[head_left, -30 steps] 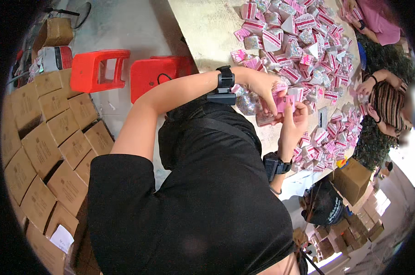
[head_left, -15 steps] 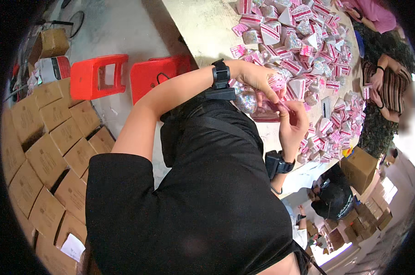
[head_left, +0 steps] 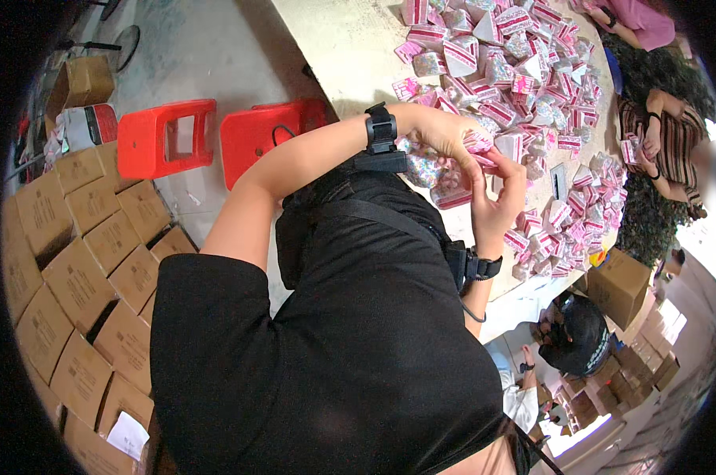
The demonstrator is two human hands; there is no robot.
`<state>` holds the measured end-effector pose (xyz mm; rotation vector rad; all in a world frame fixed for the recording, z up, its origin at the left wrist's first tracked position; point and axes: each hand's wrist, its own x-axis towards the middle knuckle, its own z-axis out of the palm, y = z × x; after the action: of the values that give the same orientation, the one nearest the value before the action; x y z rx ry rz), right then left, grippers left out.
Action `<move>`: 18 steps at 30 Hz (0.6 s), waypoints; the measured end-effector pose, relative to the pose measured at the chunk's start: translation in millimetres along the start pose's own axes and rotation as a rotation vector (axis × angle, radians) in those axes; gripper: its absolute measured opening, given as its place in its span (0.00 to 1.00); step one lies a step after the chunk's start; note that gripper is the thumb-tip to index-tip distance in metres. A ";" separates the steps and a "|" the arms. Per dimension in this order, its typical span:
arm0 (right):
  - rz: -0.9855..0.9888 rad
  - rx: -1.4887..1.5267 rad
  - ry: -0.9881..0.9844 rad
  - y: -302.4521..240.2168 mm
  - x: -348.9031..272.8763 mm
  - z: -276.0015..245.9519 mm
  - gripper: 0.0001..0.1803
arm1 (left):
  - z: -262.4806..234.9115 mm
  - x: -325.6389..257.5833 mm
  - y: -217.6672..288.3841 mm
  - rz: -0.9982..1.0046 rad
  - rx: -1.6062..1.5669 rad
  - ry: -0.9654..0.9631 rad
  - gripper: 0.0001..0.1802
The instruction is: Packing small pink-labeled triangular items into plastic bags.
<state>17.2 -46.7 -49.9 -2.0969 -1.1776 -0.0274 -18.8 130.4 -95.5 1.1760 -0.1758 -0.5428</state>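
At the table's near edge, both hands are closed on one small pink-and-white packet [head_left: 478,142]. My left hand [head_left: 447,133] wraps over its top, with the thumb pointing down along it. The fingertips of my right hand [head_left: 500,190] pinch its lower side, close to my left thumb. Fingers partly cover the packet. Just below my left hand sits a clear, shiny bag with glittering contents [head_left: 412,168]. A clear, pink-edged pack [head_left: 451,194] lies beside it, near my right hand.
Many striped pink-and-white wedge packs [head_left: 500,111] cover the table [head_left: 350,59], with another pile [head_left: 575,218] to the right. Two red stools [head_left: 168,138] stand left of the table. Stacked cartons [head_left: 81,277] line the left. Co-workers sit across the table, one in a striped top [head_left: 674,146].
My right hand has risen slightly and turned, its fingers now up against the packet beside my left thumb. The left hand stays nearly in place. The co-worker in stripes has shifted their hands slightly.
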 end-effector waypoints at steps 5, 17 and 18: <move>-0.016 -0.046 0.074 9.5 -0.4 9.3 0.16 | -5.9 10.6 -18.5 0.028 -0.238 0.088 0.19; 0.089 -0.103 0.081 11.5 -6.1 12.8 0.23 | -9.9 12.4 -18.1 0.084 -0.294 -0.042 0.21; 0.093 -0.113 0.098 12.7 -6.4 14.2 0.20 | -8.9 13.0 -21.1 0.082 -0.304 -0.005 0.20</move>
<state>18.6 -47.1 -69.9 -2.2203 -1.0403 -0.1552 -10.6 125.6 -120.0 0.8687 -0.1394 -0.4813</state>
